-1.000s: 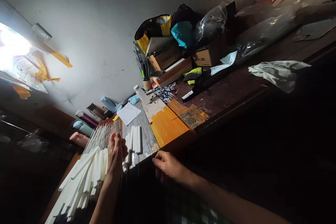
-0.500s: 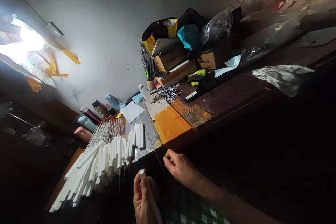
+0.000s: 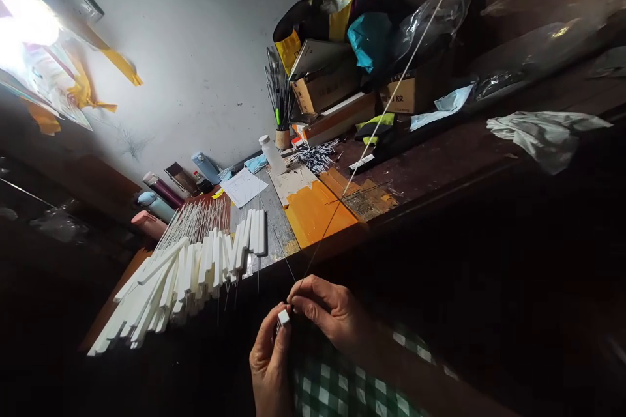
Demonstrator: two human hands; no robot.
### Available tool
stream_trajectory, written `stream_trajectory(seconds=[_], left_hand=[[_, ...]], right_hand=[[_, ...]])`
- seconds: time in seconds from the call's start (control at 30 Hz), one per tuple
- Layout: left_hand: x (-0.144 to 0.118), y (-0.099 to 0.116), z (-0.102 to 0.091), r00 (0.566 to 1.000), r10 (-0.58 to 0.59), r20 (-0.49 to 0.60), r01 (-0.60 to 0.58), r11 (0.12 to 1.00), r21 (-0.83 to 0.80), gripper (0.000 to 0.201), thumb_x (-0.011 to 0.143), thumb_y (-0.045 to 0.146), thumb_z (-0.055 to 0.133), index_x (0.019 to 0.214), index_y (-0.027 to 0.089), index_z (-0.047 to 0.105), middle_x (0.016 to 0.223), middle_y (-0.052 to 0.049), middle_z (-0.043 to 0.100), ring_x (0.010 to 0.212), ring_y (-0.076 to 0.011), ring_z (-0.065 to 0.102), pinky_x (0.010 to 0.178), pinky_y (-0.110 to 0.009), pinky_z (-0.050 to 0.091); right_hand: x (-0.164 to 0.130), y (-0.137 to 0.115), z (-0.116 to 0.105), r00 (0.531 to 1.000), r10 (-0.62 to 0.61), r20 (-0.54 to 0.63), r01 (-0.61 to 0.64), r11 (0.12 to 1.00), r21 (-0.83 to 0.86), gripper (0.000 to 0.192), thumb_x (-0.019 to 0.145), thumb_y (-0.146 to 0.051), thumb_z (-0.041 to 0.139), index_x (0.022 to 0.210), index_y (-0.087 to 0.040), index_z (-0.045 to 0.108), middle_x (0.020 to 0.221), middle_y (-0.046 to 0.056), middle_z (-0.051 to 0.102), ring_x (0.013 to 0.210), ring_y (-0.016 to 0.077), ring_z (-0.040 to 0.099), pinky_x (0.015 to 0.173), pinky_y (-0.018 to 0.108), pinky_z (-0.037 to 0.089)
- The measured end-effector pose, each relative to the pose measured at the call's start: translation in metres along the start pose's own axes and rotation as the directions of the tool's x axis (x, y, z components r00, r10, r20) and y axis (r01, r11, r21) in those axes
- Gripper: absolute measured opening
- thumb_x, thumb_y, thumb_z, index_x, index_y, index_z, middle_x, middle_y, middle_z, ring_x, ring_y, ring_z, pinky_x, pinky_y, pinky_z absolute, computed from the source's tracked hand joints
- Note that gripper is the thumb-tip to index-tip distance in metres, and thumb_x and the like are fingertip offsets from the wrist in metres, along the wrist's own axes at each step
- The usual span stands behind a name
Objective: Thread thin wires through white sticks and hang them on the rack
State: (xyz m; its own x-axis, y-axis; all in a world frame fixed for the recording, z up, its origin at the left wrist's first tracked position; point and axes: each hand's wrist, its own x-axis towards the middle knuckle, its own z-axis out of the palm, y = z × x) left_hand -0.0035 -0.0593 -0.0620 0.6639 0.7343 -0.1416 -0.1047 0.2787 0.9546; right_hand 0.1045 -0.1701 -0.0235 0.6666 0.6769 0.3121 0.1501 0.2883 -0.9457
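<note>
My left hand grips a white bar end-up just below the bench edge while my right hand pinches a thin rod to its tip, which I judge needs careful alignment next.

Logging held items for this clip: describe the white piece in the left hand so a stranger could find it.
At the workbench's near edge, both hands meet low in the picture. The left hand pinches a short white block; unlike the fanned white strips on the bench, it is off the bench.
</note>
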Motion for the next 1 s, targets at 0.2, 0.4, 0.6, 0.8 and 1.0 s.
stream_trajectory(seconds=[0.2, 0.4, 0.6, 0.8, 1.0], left_hand=[[0.003, -0.007, -0.006, 0.996, -0.011, 0.089, 0.015, 0.999, -0.051, 0.033, 0.073, 0.036, 0.079, 0.103, 0.022, 0.074, 0.11, -0.009, 0.073, 0.112, -0.0308, 0.063, 0.103, -0.044, 0.043], [0.002, -0.006, -0.004, 0.996, -0.003, 0.085, 0.005, 1.0, -0.025, 0.032, 0.073, 0.035, 0.079, 0.102, 0.022, 0.075, 0.106, -0.009, 0.074, 0.112, -0.0309, 0.063, 0.101, -0.044, 0.046], [0.0, -0.005, -0.004, 0.997, -0.034, 0.064, 0.036, 0.999, -0.027, 0.032, 0.071, 0.037, 0.079, 0.1, 0.023, 0.076, 0.105, -0.009, 0.075, 0.102, -0.0293, 0.067, 0.09, -0.04, 0.053], [0.004, -0.01, -0.01, 0.995, 0.019, 0.096, -0.026, 0.998, 0.063, 0.035, 0.071, 0.04, 0.079, 0.101, 0.023, 0.076, 0.109, -0.01, 0.073, 0.105, -0.0296, 0.066, 0.093, -0.04, 0.051], [0.008, -0.027, -0.012, 0.992, 0.116, 0.056, -0.121, 0.986, 0.115, 0.034, 0.068, 0.042, 0.08, 0.095, 0.021, 0.077, 0.098, -0.01, 0.075, 0.096, -0.029, 0.069, 0.087, -0.037, 0.053]], right_hand=[[-0.002, 0.005, 0.004, 1.0, -0.024, 0.018, 0.025, 0.999, -0.029, 0.018, 0.093, -0.035, 0.057, 0.088, -0.021, 0.066, 0.088, 0.001, 0.064, 0.082, 0.0153, 0.06, 0.077, 0.027, 0.049], [-0.003, 0.009, 0.007, 0.999, -0.034, 0.021, 0.035, 0.999, -0.033, 0.013, 0.093, -0.028, 0.057, 0.088, -0.021, 0.066, 0.087, 0.001, 0.063, 0.083, 0.0149, 0.06, 0.079, 0.027, 0.05], [-0.004, 0.009, 0.005, 0.999, -0.03, 0.029, 0.032, 0.997, -0.071, 0.012, 0.092, -0.026, 0.057, 0.086, -0.021, 0.065, 0.087, 0.001, 0.062, 0.081, 0.0148, 0.06, 0.077, 0.028, 0.05], [-0.005, 0.013, 0.004, 0.998, -0.047, 0.042, 0.051, 0.992, -0.114, 0.012, 0.093, -0.023, 0.056, 0.086, -0.021, 0.065, 0.087, 0.001, 0.062, 0.081, 0.0142, 0.06, 0.077, 0.027, 0.05], [-0.006, 0.018, -0.002, 0.997, 0.018, 0.074, 0.001, 0.969, -0.247, 0.008, 0.09, -0.023, 0.057, 0.084, -0.022, 0.063, 0.086, 0.0, 0.061, 0.079, 0.0148, 0.06, 0.072, 0.026, 0.049]])
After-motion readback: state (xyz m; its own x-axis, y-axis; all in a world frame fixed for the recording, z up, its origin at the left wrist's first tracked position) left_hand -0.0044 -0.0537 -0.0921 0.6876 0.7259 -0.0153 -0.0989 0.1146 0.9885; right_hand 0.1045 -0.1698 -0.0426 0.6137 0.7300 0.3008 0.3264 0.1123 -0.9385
